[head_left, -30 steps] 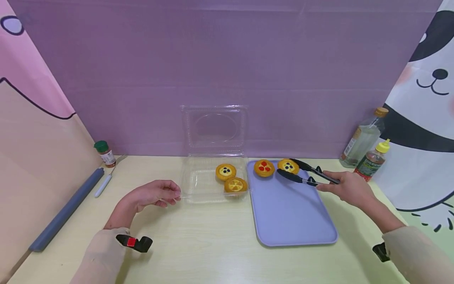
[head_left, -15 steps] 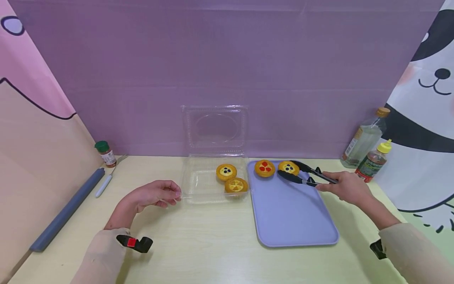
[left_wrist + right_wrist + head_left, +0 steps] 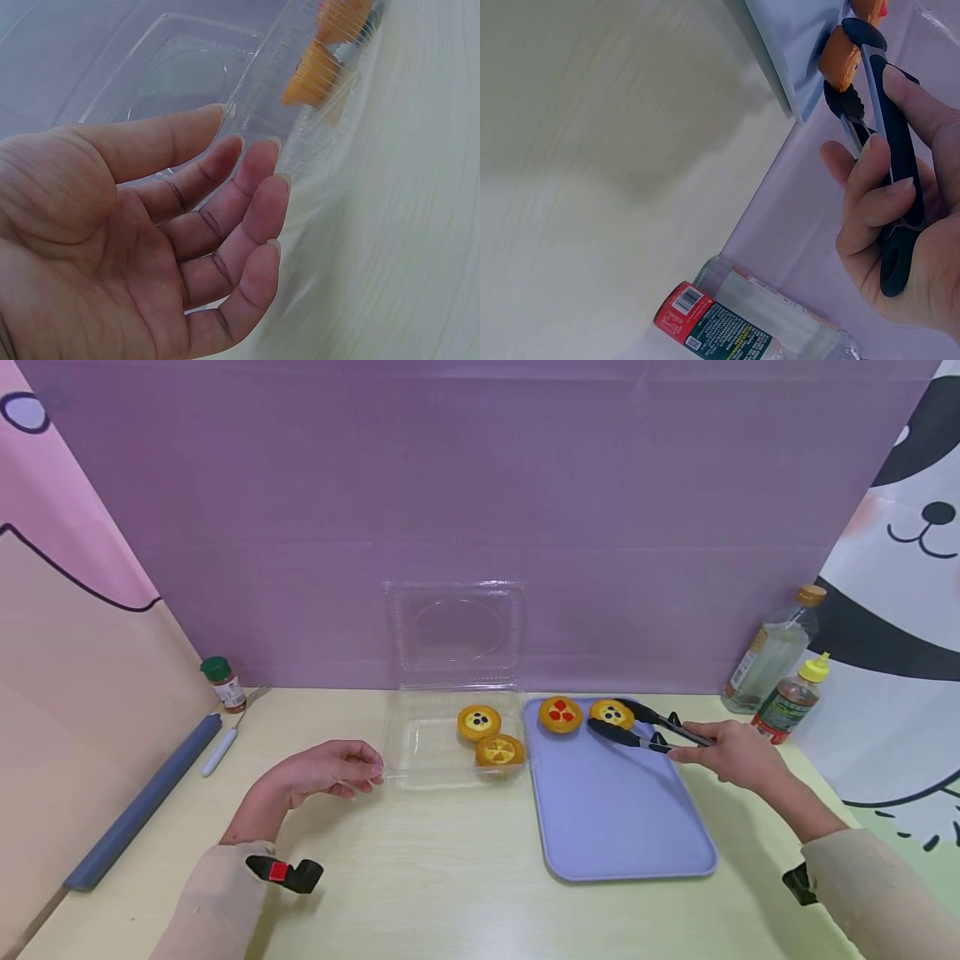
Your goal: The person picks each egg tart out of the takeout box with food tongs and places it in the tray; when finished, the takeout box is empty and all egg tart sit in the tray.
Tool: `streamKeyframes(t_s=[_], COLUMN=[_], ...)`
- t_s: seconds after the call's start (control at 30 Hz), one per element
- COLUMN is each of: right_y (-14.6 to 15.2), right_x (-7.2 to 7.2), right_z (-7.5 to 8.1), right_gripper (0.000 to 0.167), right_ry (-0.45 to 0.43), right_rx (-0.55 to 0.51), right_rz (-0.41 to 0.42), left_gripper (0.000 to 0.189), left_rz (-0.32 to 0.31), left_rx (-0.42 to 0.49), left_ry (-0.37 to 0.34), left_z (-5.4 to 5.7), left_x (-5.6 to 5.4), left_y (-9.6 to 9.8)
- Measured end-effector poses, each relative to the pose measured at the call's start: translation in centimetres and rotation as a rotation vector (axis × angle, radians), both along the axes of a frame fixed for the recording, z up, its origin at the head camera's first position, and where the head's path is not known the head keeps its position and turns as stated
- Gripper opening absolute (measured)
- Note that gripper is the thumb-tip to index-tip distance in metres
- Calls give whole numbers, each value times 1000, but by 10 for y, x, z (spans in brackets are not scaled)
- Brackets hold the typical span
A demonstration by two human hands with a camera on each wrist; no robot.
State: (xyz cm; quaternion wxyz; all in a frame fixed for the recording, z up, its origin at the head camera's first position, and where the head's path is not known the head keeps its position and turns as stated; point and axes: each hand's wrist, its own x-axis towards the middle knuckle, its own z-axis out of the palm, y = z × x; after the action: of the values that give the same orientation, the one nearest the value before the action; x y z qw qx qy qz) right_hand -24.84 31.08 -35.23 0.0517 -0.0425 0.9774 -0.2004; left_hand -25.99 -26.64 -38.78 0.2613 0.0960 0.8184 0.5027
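Note:
My left hand [image 3: 333, 770] is at the front left corner of a clear plastic clamshell container [image 3: 423, 752]. In the left wrist view, its thumb and curled fingers pinch the container's rim. Inside, at the right, a tart with dark berries [image 3: 478, 723] touches a tart with yellow fruit slices [image 3: 500, 750]. My right hand [image 3: 738, 756] grips black-tipped tongs [image 3: 660, 731]. The tongs' tips stand on both sides of another dark-berry tart [image 3: 612, 714] at the back of a lilac tray [image 3: 622, 810]. Beside it lies a tart with red fruit [image 3: 560, 715].
The container's lid [image 3: 456, 631] stands raised against the purple backdrop. At the right are a clear bottle [image 3: 768, 656] and a yellow-capped bottle [image 3: 787, 702]. On the left are a green-capped jar [image 3: 223, 685], a fork [image 3: 221, 752] and a blue-grey roll [image 3: 146, 802].
Nearly still: both hands, the tongs and the tarts keep their places. The whole head view shifts very slightly.

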Motion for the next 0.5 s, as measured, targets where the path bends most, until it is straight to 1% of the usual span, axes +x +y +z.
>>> streamKeyframes(t_s=[0.23, 0.4, 0.5], right_y=[-2, -3, -3], right_x=[0, 0, 0], right_z=[2, 3, 3], right_gripper=[82, 79, 80], right_ry=[-19, -15, -14], right_rx=[-3, 1, -1], right_rz=[0, 4, 7], left_gripper=[29, 31, 30], left_rz=[0, 4, 5], left_rx=[-1, -5, -8], left_ry=[-2, -6, -8], left_z=[-1, -1, 0], left_x=[-1, -1, -1], left_y=[-1, 0, -1])
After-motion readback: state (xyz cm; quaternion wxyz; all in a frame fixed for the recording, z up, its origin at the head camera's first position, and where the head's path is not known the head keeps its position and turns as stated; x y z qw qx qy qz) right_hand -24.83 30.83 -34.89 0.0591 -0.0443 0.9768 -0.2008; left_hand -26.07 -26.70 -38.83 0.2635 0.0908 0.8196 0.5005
